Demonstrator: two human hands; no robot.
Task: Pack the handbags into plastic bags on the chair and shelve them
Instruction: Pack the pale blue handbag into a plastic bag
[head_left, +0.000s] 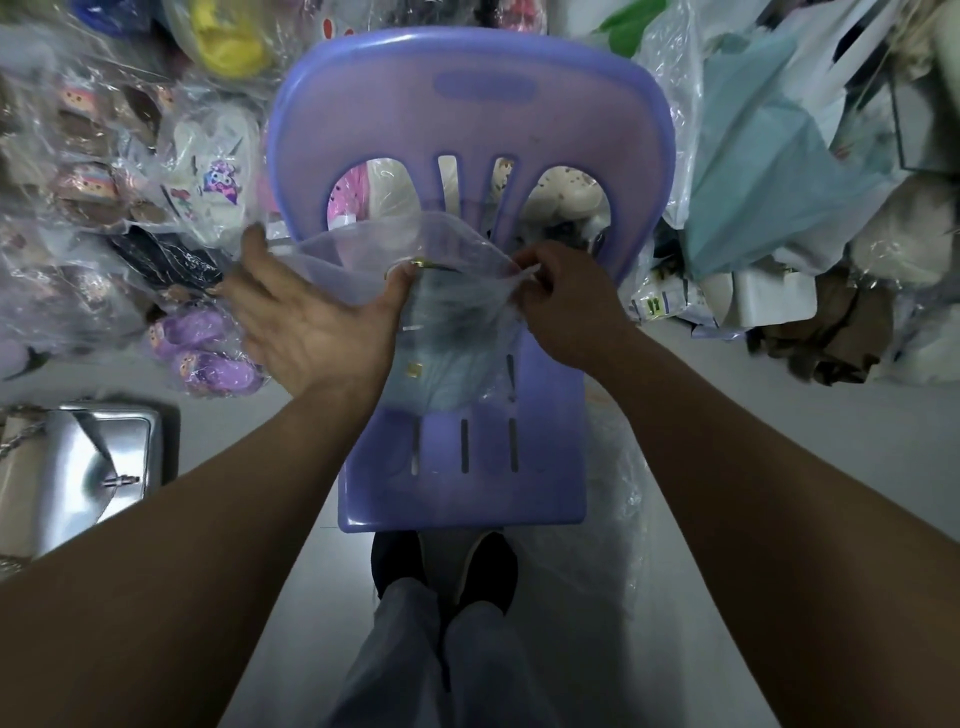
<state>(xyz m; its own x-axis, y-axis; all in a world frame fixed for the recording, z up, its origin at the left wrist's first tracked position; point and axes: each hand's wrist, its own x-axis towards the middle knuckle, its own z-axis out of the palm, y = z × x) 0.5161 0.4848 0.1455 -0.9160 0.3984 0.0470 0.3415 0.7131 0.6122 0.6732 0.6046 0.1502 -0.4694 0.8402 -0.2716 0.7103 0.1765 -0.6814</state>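
On my feed, the left side of the grey floor (291, 519) is heaped with wrapped footwear: purple slippers (208, 353) nearest, white slippers (218, 176) with a cartoon patch above them, and a yellow pair (228, 41) at the top edge. To the right I see a teal sack (753, 171) leaning over a white box (774, 301), with a brown cloth bundle (831, 338) just beside it.

From my end the chair (467, 119) reads as smooth purple plastic with a soft sheen, and the plastic bag (358, 260) over it is thin, clear, crinkled film. The silver handbag (88, 467) at near left looks glossy and metallic, and its chain (23, 439) looks like metal.
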